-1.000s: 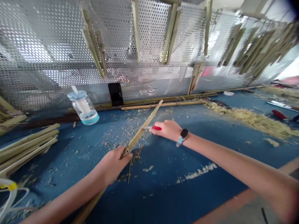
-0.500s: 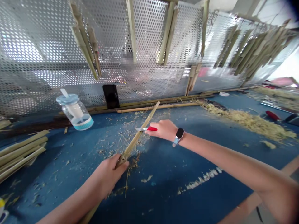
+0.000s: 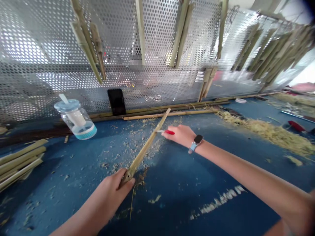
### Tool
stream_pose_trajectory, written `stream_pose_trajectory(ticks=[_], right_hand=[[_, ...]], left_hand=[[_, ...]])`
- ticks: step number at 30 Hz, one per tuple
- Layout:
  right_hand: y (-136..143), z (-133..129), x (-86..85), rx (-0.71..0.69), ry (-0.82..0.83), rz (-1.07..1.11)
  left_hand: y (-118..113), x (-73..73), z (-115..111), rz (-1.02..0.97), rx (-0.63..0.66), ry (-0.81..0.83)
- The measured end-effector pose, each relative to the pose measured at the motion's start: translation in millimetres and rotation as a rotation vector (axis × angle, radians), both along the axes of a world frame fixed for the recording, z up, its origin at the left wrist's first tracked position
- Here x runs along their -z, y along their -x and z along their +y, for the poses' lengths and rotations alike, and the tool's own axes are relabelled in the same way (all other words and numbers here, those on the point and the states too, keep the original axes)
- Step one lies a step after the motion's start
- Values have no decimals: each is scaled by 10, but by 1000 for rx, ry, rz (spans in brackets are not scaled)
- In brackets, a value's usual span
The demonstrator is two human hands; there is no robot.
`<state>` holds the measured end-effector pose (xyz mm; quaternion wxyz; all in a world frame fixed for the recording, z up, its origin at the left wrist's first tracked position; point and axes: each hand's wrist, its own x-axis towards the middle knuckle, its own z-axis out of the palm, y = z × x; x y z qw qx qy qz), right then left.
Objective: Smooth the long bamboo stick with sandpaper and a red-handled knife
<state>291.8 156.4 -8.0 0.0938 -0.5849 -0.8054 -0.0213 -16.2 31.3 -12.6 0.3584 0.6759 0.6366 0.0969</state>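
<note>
I see the bamboo stick (image 3: 145, 147) lying diagonally on the blue table (image 3: 197, 183), open room to its right, my left hand (image 3: 114, 190) clamped on its near end and my right hand (image 3: 182, 135) pressing a red-handled knife (image 3: 166, 132) against it.

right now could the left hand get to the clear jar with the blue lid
Probably not at once: the left hand is closed on the bamboo stick, and the jar lies apart, up and left. The blue bench between them holds only shavings.
</note>
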Motion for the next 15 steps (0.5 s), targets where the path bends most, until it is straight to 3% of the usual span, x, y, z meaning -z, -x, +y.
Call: stream_pose_trajectory(ticks=[3,8,12,15], right_hand=[[13,-8,9,-102,22,15],[22,-52,11,47,-4,26],[90,-89,-16,-143,58,35],[55,-36,-108,71,30,-9]], left_hand=[[4,12,-6,25,10,6],[-11,-8,-30,45,21,5],[-18,-19,-42,64,15,6],[-14,-4,-34,63,20,9]])
